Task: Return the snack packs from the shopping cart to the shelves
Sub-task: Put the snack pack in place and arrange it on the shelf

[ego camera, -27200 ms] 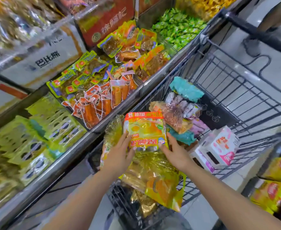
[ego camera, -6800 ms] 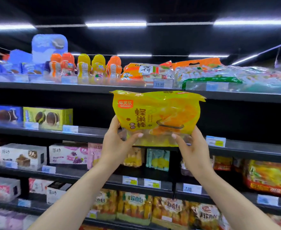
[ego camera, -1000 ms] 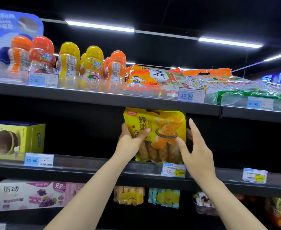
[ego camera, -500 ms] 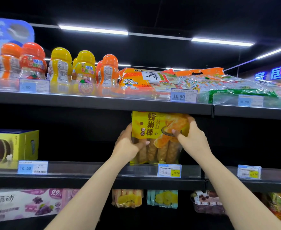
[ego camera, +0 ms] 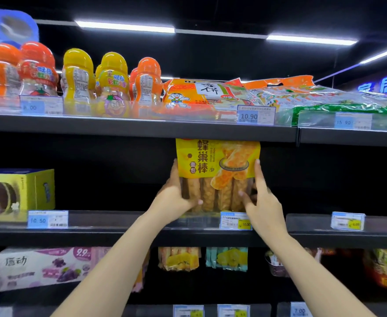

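A yellow pack of honeycomb stick bread [ego camera: 213, 172] stands upright on the middle shelf [ego camera: 124, 227], behind a 10.00 price tag [ego camera: 235, 221]. Its top edge is hidden by the upper shelf [ego camera: 142, 128]. My left hand [ego camera: 173, 197] grips the pack's lower left side, thumb across the front. My right hand [ego camera: 262, 202] holds the right side, the forefinger straight up along the edge and the thumb on the clear lower front. The shopping cart is out of view.
Orange and yellow bottles [ego camera: 78, 76] and flat rice-cracker bags [ego camera: 201, 94] fill the upper shelf. A yellow-green pie box [ego camera: 16, 193] stands on the middle shelf at left. Boxes and bread packs [ego camera: 178, 258] sit on the shelf below. The middle shelf is dark on both sides of the pack.
The pack now stands straighter and squarer on the middle shelf. My right hand slid down from the pack's upper right corner to its right side; my left hand stayed at the lower left.
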Available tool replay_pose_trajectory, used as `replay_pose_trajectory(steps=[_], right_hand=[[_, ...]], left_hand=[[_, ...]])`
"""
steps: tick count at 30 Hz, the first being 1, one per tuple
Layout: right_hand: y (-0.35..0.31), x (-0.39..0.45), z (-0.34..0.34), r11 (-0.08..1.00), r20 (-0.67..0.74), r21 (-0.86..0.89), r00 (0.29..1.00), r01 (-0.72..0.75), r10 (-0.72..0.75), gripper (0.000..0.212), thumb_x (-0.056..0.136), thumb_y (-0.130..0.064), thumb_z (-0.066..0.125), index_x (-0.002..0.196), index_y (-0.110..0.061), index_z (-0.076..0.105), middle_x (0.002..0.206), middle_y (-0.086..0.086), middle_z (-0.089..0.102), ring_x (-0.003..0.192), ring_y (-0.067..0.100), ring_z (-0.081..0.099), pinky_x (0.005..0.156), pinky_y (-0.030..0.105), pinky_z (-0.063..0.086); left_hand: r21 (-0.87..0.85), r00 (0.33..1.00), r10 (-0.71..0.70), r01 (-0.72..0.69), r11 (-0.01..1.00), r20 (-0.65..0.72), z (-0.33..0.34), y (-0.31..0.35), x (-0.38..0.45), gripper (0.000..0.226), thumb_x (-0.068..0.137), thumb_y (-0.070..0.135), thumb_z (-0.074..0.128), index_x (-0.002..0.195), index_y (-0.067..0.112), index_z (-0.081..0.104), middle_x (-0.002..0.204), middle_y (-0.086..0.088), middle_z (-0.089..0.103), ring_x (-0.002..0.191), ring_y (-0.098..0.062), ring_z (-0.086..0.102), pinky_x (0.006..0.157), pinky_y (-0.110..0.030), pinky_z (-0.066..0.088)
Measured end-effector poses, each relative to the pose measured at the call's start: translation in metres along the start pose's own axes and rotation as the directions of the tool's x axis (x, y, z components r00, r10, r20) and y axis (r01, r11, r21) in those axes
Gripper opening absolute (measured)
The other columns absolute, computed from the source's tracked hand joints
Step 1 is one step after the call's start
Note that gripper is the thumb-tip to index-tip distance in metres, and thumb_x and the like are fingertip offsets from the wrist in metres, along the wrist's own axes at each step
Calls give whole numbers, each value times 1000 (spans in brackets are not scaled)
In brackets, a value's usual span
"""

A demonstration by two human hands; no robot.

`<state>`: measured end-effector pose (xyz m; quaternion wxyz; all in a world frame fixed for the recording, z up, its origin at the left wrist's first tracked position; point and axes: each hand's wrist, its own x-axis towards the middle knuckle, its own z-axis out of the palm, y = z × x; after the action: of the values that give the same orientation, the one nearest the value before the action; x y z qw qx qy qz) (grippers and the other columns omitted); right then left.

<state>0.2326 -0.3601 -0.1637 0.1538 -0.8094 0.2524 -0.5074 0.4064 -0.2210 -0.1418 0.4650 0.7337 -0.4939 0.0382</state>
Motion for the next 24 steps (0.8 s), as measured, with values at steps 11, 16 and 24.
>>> replay_pose_trajectory(steps=[11, 16, 24], right_hand=[[-5, -1, -6, 998, 102, -55, 995, -1, 7, 84, 95, -29, 55, 141, -55, -10, 102, -3, 46, 71, 10, 50, 65, 28, 38], [-4, -20, -19, 998, 58, 33, 997, 44, -46, 64, 93, -27, 59, 149, -31, 27, 146, 0, 33, 127, 15, 41, 97, 25, 37], [9, -70, -59, 954, 230, 42, 927, 296, -297, 56, 92, -28, 60, 143, -25, 39, 146, -9, 39, 137, 4, 26, 107, 15, 16]], left_hand=[[11, 997, -73, 73, 997, 38, -9, 1, 3, 76, 79, 30, 79, 138, 29, 31, 135, 0, 50, 122, -23, 50, 95, -39, 47], [-16, 993, -27, 25, 1000, -112, -9, 15, -25, 62, 86, 41, 68, 140, 29, 39, 131, 7, 53, 121, -14, 52, 98, -38, 48], [175, 955, 110, -63, 982, -274, 12, 33, -128, 62, 90, 30, 65, 146, 22, 38, 136, 16, 41, 129, -2, 40, 109, -28, 37]])
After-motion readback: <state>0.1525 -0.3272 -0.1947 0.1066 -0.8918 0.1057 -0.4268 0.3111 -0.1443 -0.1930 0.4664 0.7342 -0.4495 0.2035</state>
